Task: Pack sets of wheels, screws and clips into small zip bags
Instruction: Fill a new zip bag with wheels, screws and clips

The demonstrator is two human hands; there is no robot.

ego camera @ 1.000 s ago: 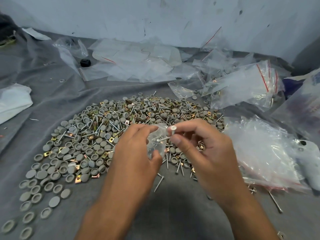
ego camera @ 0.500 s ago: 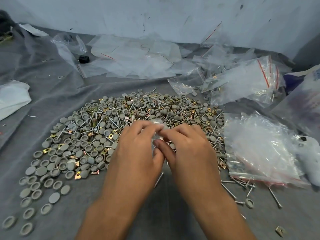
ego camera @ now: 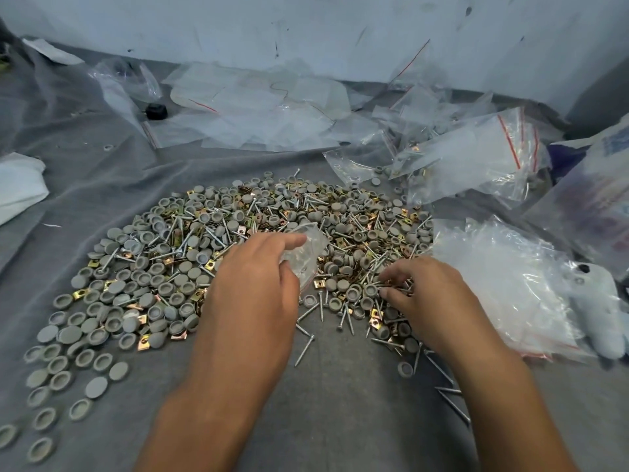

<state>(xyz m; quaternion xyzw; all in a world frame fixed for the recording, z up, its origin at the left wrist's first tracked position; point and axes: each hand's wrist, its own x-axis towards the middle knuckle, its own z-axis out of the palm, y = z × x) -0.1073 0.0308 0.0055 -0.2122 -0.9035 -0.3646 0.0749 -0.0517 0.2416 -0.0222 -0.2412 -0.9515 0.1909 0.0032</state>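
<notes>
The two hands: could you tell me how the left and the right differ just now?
The left hand holds a small clear bag above the pile; the right hand holds no bag, its fingertips down among screws. Both reach over the same heap.

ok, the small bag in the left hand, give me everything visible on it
The bag is small, clear, glossy plastic, crumpled rather than flat. The left hand holds it with fingers curled round it, so only its right part shows past the fingers. A thin red line runs along its lower edge. It sits above the middle of the pile of grey wheels, screws and brass-coloured clips; whether it rests on the pile cannot be told. Contents cannot be made out. The right hand is apart from it, fingers in the screws.
</notes>
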